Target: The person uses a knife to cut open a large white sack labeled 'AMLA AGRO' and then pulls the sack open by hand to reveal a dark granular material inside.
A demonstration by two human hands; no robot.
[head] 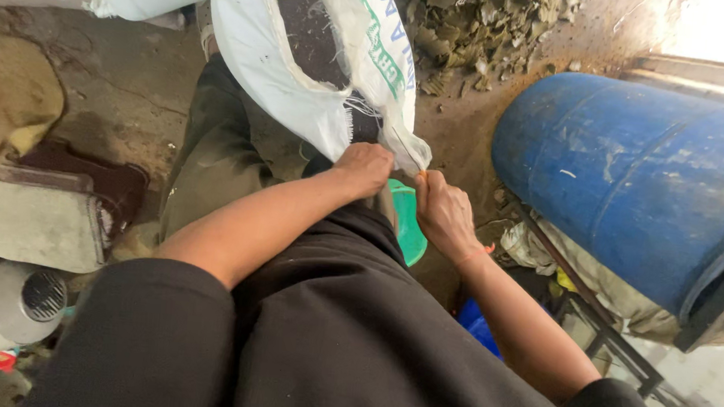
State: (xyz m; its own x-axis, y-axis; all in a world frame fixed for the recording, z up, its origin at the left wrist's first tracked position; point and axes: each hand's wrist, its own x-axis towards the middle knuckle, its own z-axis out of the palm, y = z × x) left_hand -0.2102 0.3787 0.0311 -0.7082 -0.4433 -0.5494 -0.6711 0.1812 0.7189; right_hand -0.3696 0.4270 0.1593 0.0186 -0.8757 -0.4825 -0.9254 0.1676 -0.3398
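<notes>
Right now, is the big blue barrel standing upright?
No, the blue barrel lies on its side at the right, its curved wall facing up, beside the white sack that both hands grip.

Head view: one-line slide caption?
Both hands, left hand and right hand, grip a white sack above a green basin.

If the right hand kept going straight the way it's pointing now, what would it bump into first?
The right hand points up the picture at the white sack, whose lower corner its fingers already pinch. It would press straight into that sack; the dry leaves lie well beyond, though depth is hard to judge.
</notes>
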